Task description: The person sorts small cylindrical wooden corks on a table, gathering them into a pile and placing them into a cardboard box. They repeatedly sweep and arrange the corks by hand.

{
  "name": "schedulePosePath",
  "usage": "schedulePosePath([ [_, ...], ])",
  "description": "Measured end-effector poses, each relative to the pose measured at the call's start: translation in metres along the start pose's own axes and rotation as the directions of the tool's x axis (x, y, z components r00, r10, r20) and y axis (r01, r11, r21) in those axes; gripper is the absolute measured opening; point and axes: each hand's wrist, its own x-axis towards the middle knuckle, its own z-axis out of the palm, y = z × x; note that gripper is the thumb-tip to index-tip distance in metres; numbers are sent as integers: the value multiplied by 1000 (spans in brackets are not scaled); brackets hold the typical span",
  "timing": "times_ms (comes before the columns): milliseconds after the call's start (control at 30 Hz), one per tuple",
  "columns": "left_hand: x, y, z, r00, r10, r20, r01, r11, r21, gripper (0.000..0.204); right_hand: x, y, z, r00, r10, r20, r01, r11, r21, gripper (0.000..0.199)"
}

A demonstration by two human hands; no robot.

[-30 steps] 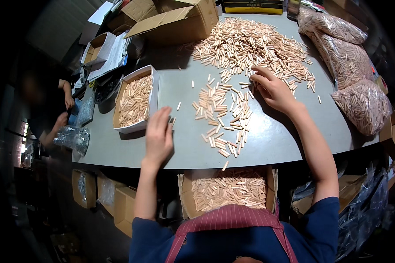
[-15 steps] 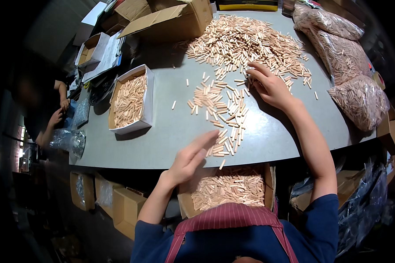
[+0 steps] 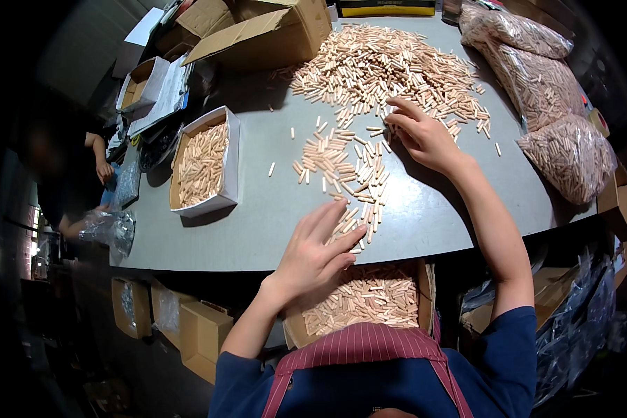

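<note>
One grey table [image 3: 272, 209] fills the middle of the frame, carrying one big heap of wooden dowels [image 3: 390, 66] at upper centre, a smaller scatter of dowels [image 3: 345, 171] too many to count below it, two clear bags of dowels [image 3: 561, 118] at the upper right, one white tray [image 3: 203, 161] at left and a cardboard box [image 3: 369, 299] half hidden under the table's near edge. A blurred person at far left is hard to make out. The left hand [image 3: 317, 254] lies flat, fingers spread and gripping nothing, over the scatter's lower end at the edge; the right hand [image 3: 421, 136] reaches to the heap's lower rim, fingers loosely curled on dowels, clamping none.
</note>
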Motion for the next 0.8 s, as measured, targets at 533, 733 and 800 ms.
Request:
schedulePosePath([
  [533, -6, 4, 4, 930, -223, -293, 157, 960, -233, 27, 1, -3, 0, 1000, -7, -4, 7, 1000, -26, 39],
  [733, 27, 14, 9, 928, -214, -304, 194, 976, -95, 22, 1, -2, 2, 999, -29, -42, 30, 1000, 6, 37],
  [800, 29, 12, 10, 940, -233, -250, 213, 971, -105, 24, 2, -2, 0, 998, -29, -48, 29, 1000, 3, 34],
])
